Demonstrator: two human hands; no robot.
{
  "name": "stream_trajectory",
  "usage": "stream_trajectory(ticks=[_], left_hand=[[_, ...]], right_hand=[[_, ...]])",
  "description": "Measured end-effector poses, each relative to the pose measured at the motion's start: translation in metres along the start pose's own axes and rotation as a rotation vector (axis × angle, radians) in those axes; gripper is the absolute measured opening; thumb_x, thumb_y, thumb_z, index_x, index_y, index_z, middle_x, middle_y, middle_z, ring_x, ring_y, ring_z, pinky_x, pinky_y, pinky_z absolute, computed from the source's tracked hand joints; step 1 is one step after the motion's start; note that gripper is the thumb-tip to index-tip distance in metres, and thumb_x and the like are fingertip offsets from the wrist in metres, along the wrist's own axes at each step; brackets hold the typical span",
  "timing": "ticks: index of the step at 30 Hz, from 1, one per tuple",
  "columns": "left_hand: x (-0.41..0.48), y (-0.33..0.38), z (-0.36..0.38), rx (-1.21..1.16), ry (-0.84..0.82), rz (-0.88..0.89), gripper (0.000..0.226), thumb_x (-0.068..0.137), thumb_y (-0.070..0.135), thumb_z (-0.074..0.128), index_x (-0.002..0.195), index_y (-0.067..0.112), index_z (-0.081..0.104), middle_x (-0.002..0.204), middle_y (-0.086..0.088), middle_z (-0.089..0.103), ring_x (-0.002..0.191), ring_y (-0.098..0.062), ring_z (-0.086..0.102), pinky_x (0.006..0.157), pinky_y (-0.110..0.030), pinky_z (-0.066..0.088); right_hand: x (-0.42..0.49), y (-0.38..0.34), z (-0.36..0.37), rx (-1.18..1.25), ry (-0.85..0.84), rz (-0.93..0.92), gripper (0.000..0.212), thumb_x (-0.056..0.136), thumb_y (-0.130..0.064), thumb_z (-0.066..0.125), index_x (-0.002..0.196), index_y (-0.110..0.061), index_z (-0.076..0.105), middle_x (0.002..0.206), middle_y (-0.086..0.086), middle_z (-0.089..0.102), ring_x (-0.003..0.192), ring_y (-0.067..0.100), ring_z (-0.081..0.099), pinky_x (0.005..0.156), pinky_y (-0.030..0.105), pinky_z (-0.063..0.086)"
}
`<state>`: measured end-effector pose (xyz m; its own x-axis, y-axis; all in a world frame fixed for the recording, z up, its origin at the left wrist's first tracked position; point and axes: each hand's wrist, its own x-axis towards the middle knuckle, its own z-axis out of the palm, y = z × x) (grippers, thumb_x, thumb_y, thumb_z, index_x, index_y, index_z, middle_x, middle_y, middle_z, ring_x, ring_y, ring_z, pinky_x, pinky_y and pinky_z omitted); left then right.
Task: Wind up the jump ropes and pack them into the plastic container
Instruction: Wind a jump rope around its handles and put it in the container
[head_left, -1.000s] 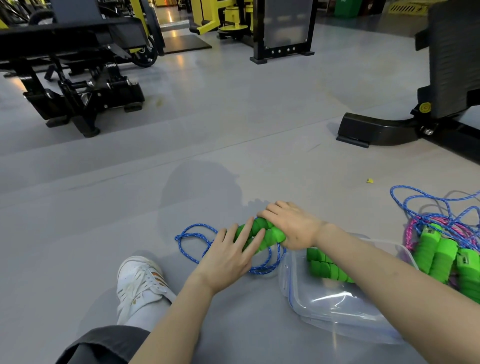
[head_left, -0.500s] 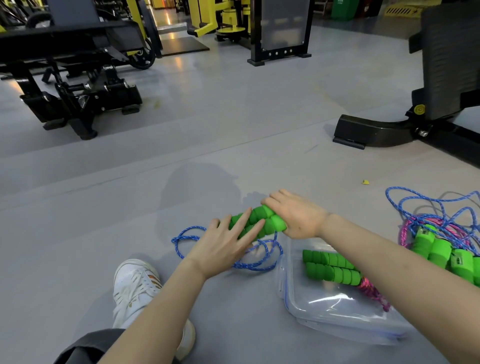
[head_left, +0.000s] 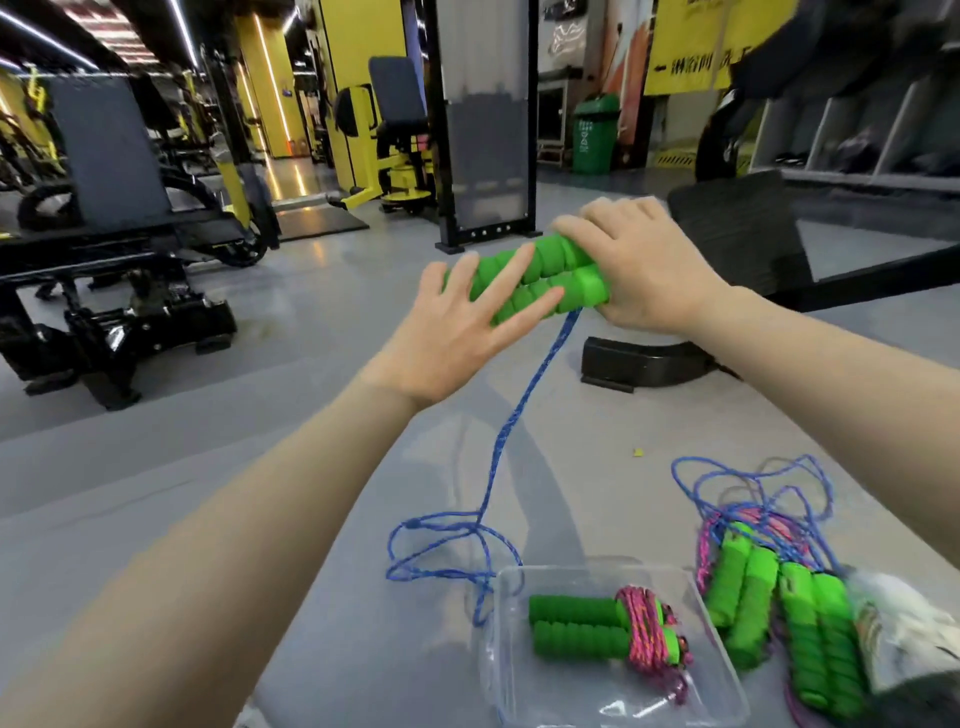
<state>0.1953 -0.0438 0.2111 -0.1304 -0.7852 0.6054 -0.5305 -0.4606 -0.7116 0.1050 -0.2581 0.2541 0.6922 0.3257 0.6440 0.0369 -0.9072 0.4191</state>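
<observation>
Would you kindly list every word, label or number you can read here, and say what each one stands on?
Nothing can be quoted with confidence.
Yellow hanging banner: black strip with an arrow and white characters, too blurred to read.
Green plastic bin: white symbol and lettering, too small to read.
Green foam jump-rope handles: no text visible.

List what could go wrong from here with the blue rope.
The blue braided rope hangs from the pair of green foam handles into loose floor loops that may knot when pulled.
One strand runs by the clear plastic container; pulling could drag or tip it.
Only the right hand grips; the left hand lies flat, so the handles might slip apart.
</observation>
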Motion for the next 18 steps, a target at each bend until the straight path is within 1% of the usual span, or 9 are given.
stream_trajectory(ticks=[2,5,7,8,10,12,14,16,18], left_hand=[[0.006,0.008,-0.007,-0.018,0.027,0.032,0.050,0.095,0.007,0.028,0.142,0.022,0.032,0.140,-0.022,0.043,0.094,-0.039,0.056,0.069,-0.040,0.045],[-0.009,0.028,-0.012,-0.050,-0.027,0.137,0.052,0.094,0.008,0.024,0.144,0.020,0.029,0.141,-0.023,0.042,0.095,-0.040,0.052,0.073,-0.042,0.045],[-0.022,0.036,-0.015,-0.091,-0.063,0.194,0.052,0.095,0.006,0.018,0.144,0.018,0.031,0.140,-0.023,0.044,0.093,-0.040,0.054,0.073,-0.042,0.044],[-0.028,0.038,-0.016,-0.108,-0.066,0.212,0.051,0.096,0.004,0.019,0.143,0.018,0.033,0.138,-0.023,0.047,0.091,-0.040,0.055,0.072,-0.042,0.044],[-0.038,0.041,-0.016,-0.124,-0.054,0.244,0.050,0.096,0.002,0.024,0.141,0.018,0.037,0.136,-0.021,0.051,0.088,-0.038,0.056,0.070,-0.041,0.045],[-0.049,0.045,-0.015,-0.119,-0.057,0.270,0.050,0.096,0.003,0.023,0.141,0.019,0.036,0.136,-0.019,0.051,0.087,-0.037,0.057,0.070,-0.040,0.047],[-0.059,0.051,-0.011,-0.137,-0.074,0.270,0.051,0.095,0.004,0.021,0.142,0.021,0.034,0.137,-0.020,0.048,0.088,-0.037,0.057,0.069,-0.040,0.048],[-0.064,0.055,-0.007,-0.157,-0.085,0.224,0.054,0.091,0.005,0.029,0.142,0.021,0.031,0.139,-0.020,0.040,0.088,-0.038,0.056,0.069,-0.039,0.048],[-0.064,0.057,-0.006,-0.177,-0.071,0.167,0.063,0.082,0.005,0.043,0.142,0.021,0.031,0.140,-0.020,0.036,0.088,-0.038,0.056,0.068,-0.039,0.047]], right_hand=[[-0.016,0.005,-0.005,0.053,-0.017,0.001,0.063,0.066,-0.020,0.070,0.123,-0.006,0.049,0.104,0.017,0.057,0.086,0.038,0.057,0.074,0.043,0.043],[-0.053,-0.007,0.003,0.372,-0.074,0.094,0.066,0.065,-0.020,0.072,0.125,-0.006,0.050,0.105,0.016,0.055,0.088,0.036,0.058,0.075,0.041,0.049],[-0.077,-0.020,0.009,0.636,-0.146,0.247,0.073,0.060,-0.012,0.077,0.127,-0.006,0.049,0.109,0.012,0.054,0.096,0.027,0.057,0.085,0.025,0.044],[-0.086,-0.027,0.012,0.753,-0.190,0.344,0.075,0.059,-0.008,0.078,0.128,-0.009,0.049,0.108,0.008,0.056,0.094,0.021,0.056,0.082,0.015,0.041],[-0.100,-0.041,0.017,1.021,-0.297,0.545,0.074,0.060,0.000,0.077,0.125,-0.019,0.048,0.102,0.000,0.056,0.082,0.010,0.054,0.071,0.008,0.041],[-0.108,-0.051,0.021,1.313,-0.382,0.678,0.073,0.065,0.008,0.074,0.124,-0.024,0.045,0.102,-0.001,0.056,0.078,0.005,0.054,0.068,0.012,0.046],[-0.114,-0.056,0.022,1.568,-0.461,0.804,0.070,0.070,0.015,0.068,0.123,-0.024,0.046,0.105,0.000,0.059,0.083,0.008,0.059,0.073,0.018,0.050],[-0.120,-0.056,0.022,1.782,-0.501,0.869,0.056,0.072,0.019,0.062,0.115,-0.017,0.053,0.092,0.003,0.063,0.078,0.012,0.060,0.074,0.022,0.051],[-0.124,-0.056,0.024,1.857,-0.531,0.879,0.038,0.070,0.015,0.062,0.094,-0.015,0.062,0.073,0.003,0.058,0.063,0.011,0.055,0.068,0.024,0.046]])
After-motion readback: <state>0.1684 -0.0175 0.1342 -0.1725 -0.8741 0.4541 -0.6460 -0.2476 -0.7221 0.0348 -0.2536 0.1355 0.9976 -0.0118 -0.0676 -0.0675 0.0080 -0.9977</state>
